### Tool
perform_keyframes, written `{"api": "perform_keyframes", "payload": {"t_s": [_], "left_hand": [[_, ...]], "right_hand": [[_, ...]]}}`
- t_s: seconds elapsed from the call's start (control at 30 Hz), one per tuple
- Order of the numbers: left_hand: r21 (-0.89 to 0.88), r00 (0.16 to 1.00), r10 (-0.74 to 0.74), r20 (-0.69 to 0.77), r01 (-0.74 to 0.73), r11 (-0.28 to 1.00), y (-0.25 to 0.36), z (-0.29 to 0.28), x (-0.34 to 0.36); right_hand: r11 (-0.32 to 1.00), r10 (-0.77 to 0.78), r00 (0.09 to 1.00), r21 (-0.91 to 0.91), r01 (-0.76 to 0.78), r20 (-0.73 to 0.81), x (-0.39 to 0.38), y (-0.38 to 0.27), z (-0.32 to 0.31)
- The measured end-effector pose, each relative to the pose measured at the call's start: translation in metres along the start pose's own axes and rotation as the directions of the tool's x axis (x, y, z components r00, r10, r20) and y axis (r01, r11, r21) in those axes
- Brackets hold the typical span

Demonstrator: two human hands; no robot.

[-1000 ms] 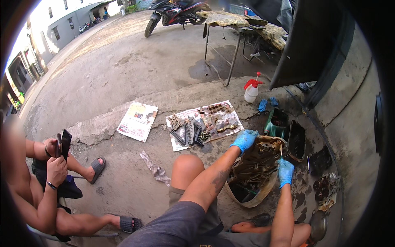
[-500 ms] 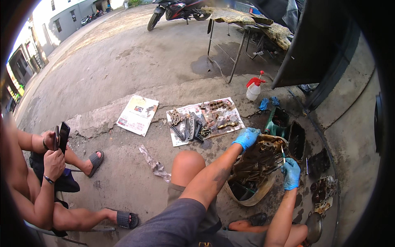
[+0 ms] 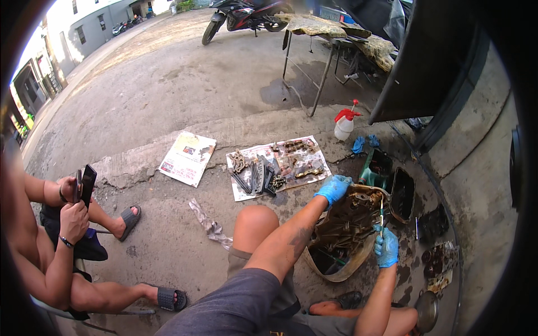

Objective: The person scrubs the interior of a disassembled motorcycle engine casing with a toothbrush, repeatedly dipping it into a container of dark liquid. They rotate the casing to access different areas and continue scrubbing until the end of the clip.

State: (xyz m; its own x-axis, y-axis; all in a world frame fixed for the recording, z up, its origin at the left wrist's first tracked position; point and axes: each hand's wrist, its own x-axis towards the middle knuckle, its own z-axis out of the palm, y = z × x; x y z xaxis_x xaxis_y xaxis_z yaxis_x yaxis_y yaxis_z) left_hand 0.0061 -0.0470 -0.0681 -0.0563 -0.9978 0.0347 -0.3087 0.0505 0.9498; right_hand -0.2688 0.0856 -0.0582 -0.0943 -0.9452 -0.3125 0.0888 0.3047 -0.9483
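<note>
The right hand point(image 3: 387, 250) has its grip closed on a slim, pale-and-green tool point(image 3: 382, 216), whose tip points into the far right corner of an oily housing point(image 3: 341, 275). The left hand point(image 3: 334, 189) is at the housing's far left rim; whether its grip is closed around the edge I cannot tell. The housing sits on the ground point(image 3: 168, 235), toward its right edge, near the wall point(image 3: 482, 196). Just beyond stand a green container point(image 3: 367, 175) and a dark tray point(image 3: 403, 196). To the left, metal parts point(image 3: 259, 176) cover much of a printed sheet point(image 3: 242, 196), bunched near its left edge.
</note>
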Motion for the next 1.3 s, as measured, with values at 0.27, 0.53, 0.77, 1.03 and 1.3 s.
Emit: {"api": "perform_keyframes", "payload": {"t_s": [0.27,0.53,0.77,1.03,1.3], "left_hand": [[0.381,0.973,0.222,0.063,-0.229,0.896,-0.020,0.009,0.015],[0.500,0.948,0.302,0.098,-0.310,0.809,-0.034,-0.001,0.009],[0.161,0.999,-0.011,0.046,0.003,0.987,-0.014,0.010,0.016],[0.419,0.969,0.234,0.079,-0.245,0.874,-0.027,0.008,0.022],[0.129,1.000,0.002,0.000,-0.002,0.992,-0.007,-0.002,0.003]], "right_hand": [[0.663,-0.694,0.678,-0.581,0.471,-0.242,0.026,0.025,-0.002],[0.991,0.131,0.988,0.009,-0.130,-0.077,0.010,-0.005,0.003],[0.661,-0.693,0.681,-0.585,0.470,-0.237,0.036,0.016,-0.005],[0.694,-0.677,0.706,-0.498,0.519,-0.209,0.044,0.029,-0.005],[0.996,-0.028,0.977,-0.085,0.010,-0.211,0.017,0.003,0.012]]}}
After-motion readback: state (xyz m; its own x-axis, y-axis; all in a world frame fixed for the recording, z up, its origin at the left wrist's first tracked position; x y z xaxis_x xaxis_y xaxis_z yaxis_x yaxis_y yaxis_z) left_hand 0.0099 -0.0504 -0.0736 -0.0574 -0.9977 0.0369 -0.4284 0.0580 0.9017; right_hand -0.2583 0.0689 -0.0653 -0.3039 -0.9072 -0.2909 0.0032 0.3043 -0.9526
